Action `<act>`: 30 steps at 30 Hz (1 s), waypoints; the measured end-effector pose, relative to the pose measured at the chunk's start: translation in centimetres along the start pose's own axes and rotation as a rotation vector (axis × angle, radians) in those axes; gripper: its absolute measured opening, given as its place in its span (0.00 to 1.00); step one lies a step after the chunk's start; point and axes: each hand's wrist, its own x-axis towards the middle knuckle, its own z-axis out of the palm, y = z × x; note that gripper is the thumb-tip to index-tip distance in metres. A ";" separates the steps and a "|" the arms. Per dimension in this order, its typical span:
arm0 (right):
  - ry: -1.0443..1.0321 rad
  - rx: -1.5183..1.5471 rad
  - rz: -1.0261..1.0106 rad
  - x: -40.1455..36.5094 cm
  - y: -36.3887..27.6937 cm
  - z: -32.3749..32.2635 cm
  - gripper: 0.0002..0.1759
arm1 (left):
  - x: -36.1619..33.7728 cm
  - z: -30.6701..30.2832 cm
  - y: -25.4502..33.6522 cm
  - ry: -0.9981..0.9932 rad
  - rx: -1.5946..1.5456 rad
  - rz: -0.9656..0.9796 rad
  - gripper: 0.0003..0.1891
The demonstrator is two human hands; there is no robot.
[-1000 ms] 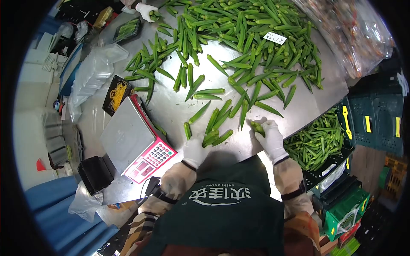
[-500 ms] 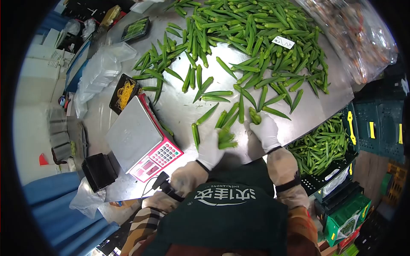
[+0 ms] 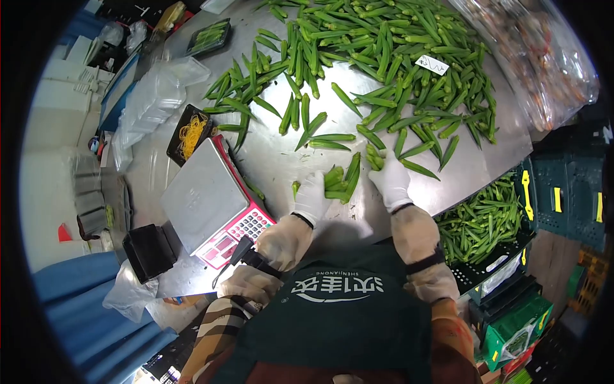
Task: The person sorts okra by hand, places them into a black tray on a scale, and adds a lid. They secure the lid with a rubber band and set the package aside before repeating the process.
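Observation:
White gloves cover both hands. Near the table's front, my left hand (image 3: pixel 311 197) is closed round a small bunch of okra pods (image 3: pixel 335 181), with one pod end poking out on its left side. To its right, my right hand (image 3: pixel 389 177) is closed on a few more pods (image 3: pixel 375 157), their tips pointing away from me. Beyond the hands, loose okra lies on the metal table (image 3: pixel 281 160), and a large okra pile (image 3: pixel 409 83) carries a white paper label (image 3: pixel 432 64).
On the left stand a scale (image 3: pixel 208 198), a black tray of yellow rubber bands (image 3: pixel 190 136), stacked clear trays (image 3: pixel 153 96) and black trays (image 3: pixel 150 253). A packed tray (image 3: pixel 209 38) sits behind. At right are an okra crate (image 3: pixel 483 217) and a plastic-wrapped bundle (image 3: pixel 534 57).
Both hands have moved slightly away from my body, still holding pods. Loose pods that lay between and beside them are now gathered at the hands. The view has shifted a little.

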 end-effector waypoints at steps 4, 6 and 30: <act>-0.379 0.847 0.176 -1.9 1.4 -1.5 0.19 | -0.4 -2.5 0.6 -0.122 -0.621 -0.176 0.26; -0.459 1.094 0.179 -3.1 0.7 -0.2 0.20 | -0.3 -2.6 0.9 -0.257 -0.893 -0.208 0.31; -1.105 1.893 0.201 -6.0 -4.2 2.0 0.52 | -22.6 -40.1 -24.4 1.376 1.146 -0.840 0.26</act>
